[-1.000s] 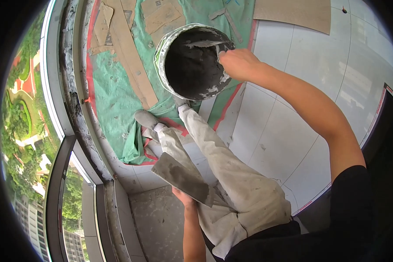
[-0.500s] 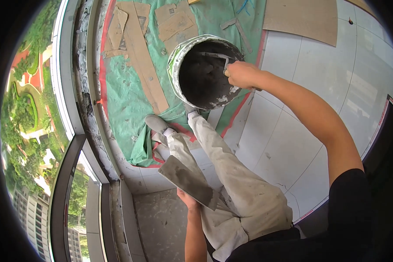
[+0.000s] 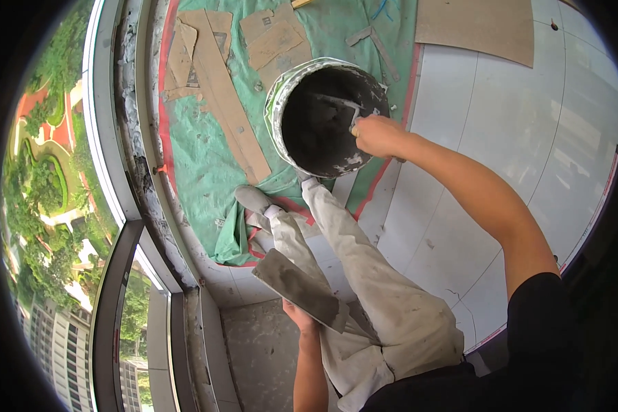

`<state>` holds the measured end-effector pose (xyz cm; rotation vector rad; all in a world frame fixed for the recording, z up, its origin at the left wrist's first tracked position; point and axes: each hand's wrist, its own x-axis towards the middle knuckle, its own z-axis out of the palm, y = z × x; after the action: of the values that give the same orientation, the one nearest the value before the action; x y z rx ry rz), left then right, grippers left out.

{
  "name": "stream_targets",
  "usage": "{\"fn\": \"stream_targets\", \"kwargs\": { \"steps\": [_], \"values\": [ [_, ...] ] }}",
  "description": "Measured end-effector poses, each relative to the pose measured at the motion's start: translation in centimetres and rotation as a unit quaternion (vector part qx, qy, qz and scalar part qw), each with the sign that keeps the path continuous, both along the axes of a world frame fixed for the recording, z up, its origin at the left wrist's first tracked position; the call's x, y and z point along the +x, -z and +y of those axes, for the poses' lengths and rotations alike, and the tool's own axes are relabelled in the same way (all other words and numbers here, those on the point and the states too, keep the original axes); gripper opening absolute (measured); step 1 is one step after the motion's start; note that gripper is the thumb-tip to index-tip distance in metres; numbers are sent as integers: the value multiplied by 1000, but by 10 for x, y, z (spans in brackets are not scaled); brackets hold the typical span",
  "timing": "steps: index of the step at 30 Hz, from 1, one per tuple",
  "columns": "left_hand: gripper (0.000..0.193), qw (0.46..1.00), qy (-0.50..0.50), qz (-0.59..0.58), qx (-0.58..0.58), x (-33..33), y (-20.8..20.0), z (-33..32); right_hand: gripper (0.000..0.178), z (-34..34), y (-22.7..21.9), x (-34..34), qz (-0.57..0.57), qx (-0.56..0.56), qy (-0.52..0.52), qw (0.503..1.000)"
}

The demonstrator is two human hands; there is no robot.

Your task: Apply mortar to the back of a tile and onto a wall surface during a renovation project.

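Trowel (image 3: 345, 102) sits inside the bucket (image 3: 275, 123) near the right edge of the green sheet (image 3: 191, 145); the right hand's (image 3: 381, 136) grip clamps its handle, the left hand (image 3: 298, 315) clasping a grey board (image 3: 301, 288).

Indoor building site: green sheeting (image 3: 206, 144), cardboard scraps (image 3: 275, 44), smeared bucket (image 3: 275, 120), rough window edge (image 3: 132, 110).

Head-worn, left unit of a side-by-side fisheye pair. Faces steeply down and forward, close over trousers (image 3: 408, 302); reaches bucket (image 3: 275, 113) farther out, window frame (image 3: 111, 288) at left, white tiles (image 3: 508, 123) at right. Bends straight edges toward the margins.
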<state>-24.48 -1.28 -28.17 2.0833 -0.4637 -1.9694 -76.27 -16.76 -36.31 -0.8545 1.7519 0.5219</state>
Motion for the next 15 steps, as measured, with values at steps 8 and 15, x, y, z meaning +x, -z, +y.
{"fn": "stream_targets", "kwargs": {
  "steps": [8, 15],
  "values": [
    [37, 999, 35, 4, -20, -2, 10, 7, 24, -7, 71, 82, -77, 25, -72, 994],
    [35, 1000, -1, 1, -14, 6, 7, -14, 23, -22, -4, 1, -64, 60, 5, 996]
  ]
}}
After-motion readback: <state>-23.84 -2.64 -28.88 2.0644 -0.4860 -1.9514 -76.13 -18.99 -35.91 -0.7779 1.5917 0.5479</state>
